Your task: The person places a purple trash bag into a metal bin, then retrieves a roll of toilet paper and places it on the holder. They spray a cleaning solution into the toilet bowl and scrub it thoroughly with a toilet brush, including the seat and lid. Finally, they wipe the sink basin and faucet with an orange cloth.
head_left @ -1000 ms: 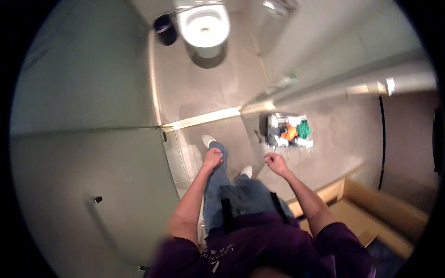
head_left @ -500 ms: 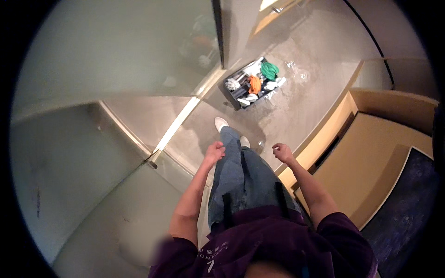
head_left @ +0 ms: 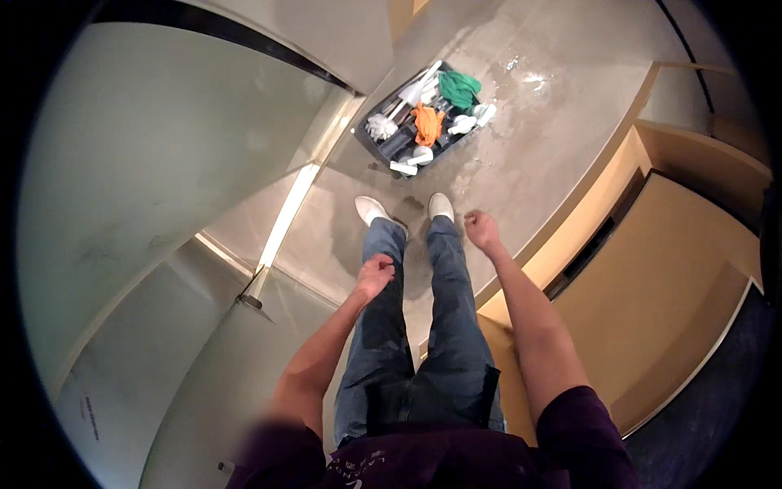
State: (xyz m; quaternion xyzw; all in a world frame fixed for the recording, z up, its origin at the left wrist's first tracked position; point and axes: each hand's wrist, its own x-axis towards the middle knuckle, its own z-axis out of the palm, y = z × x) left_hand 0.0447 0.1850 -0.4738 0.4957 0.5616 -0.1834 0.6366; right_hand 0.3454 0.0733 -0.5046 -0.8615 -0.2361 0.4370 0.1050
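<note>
grey caddy [head_left: 383, 140] w/ brushes & cloths sits on wet floor [head_left: 521, 122] ahead of shoes, within reach; left hand [head_left: 375, 275] & right hand [head_left: 481, 231] loosely curled, holding nothing.

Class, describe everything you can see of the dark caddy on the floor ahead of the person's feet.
The caddy is a dark, rectangular open tray, plastic by its look, set at a slant on the wet, shiny floor near a doorway threshold. It is packed with cleaning gear: a white brush, an orange cloth, a green cloth and white bottles or handles, hard to tell apart. Neither hand touches it; it lies just beyond the white shoes.
</note>
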